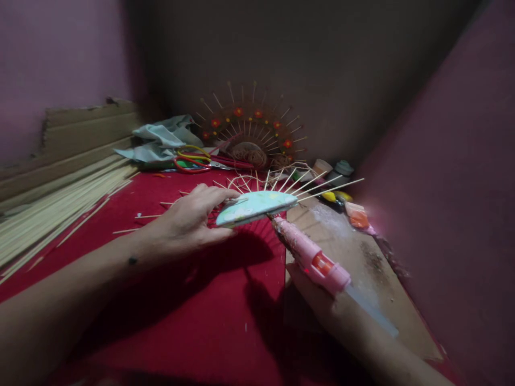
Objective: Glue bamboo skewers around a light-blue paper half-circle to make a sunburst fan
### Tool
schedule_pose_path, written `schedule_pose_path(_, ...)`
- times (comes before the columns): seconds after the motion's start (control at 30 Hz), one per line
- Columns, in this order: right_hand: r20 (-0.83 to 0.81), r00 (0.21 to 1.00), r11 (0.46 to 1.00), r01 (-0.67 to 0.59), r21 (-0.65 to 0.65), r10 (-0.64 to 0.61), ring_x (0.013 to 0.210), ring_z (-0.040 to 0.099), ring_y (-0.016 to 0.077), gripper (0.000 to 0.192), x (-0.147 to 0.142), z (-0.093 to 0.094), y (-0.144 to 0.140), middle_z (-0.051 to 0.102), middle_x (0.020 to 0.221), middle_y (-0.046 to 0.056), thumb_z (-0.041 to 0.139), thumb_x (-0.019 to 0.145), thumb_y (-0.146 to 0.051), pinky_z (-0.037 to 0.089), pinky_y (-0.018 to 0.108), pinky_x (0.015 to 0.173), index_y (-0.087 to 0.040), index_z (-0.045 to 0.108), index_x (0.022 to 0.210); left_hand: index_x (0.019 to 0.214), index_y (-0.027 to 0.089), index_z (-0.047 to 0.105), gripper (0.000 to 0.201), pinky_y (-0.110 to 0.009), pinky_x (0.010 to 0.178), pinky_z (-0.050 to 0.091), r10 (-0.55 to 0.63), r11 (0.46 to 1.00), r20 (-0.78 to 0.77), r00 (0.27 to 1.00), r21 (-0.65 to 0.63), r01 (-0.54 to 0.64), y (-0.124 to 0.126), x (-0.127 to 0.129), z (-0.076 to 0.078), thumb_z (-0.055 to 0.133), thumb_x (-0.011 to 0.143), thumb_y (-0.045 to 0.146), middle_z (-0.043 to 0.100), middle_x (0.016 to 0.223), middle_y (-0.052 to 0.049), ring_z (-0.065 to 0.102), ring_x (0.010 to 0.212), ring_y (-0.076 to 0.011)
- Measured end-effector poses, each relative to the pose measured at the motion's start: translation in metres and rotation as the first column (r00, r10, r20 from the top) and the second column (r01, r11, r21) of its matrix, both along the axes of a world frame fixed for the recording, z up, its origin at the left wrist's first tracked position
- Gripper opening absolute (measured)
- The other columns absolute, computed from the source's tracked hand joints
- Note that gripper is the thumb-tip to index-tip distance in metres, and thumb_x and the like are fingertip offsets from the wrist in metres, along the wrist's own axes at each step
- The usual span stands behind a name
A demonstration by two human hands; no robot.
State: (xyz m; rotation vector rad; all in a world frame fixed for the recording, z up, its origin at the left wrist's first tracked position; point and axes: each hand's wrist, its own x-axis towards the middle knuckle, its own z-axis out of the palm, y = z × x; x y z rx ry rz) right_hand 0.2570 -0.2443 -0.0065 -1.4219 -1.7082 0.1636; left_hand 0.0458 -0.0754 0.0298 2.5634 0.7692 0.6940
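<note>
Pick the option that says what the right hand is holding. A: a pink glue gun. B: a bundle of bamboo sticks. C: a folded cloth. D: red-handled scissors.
A: the right hand grips a pink glue gun, its nozzle at the edge of the pale blue half-disc with sticks that the left hand holds; the scissors lie farther back on the red cloth.

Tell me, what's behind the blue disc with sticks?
Behind the blue disc stands a finished stick fan with red flowers, scissors beside it. The disc hides the fan's bottom.
</note>
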Motion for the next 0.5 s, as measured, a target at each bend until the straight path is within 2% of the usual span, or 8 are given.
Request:
schedule_pose_path(0.23, -0.04, 0.999, 0.999, -0.033, 0.033, 0.034, 0.138, 0.046, 0.026, 0.053, -0.0003, -0.0031, 0.0027, 0.053, 0.147, -0.004, 0.052, 0.093, -0.026, 0.039, 0.047, 0.116, -0.037, 0.047, 0.145, 0.125, 0.02, 0.06, 0.052, -0.036, 0.082, 0.044, -0.012, 1.0, 0.009, 1.0, 0.009, 0.012, 0.0022, 0.0014, -0.0006, 0.061, 0.078, 0.044, 0.061, 0.101, -0.007, 0.054, 0.094, -0.0246)
schedule_pose_path(0.5, -0.13, 0.981, 0.989, -0.144, 0.03, 0.147, 0.139, 0.044, 0.0206, 0.056, -0.0081, -0.002, 0.0045, 0.05, 0.15, -0.003, 0.049, 0.094, -0.017, 0.039, 0.037, 0.116, -0.038, 0.044, 0.146, 0.127, 0.021, 0.058, 0.055, -0.037, 0.081, 0.044, -0.017, 0.999, 0.01, 1.0, 0.03, 0.017, 0.0034, 0.0014, -0.0047, 0.061, 0.078, 0.043, 0.063, 0.106, -0.008, 0.056, 0.096, -0.026)
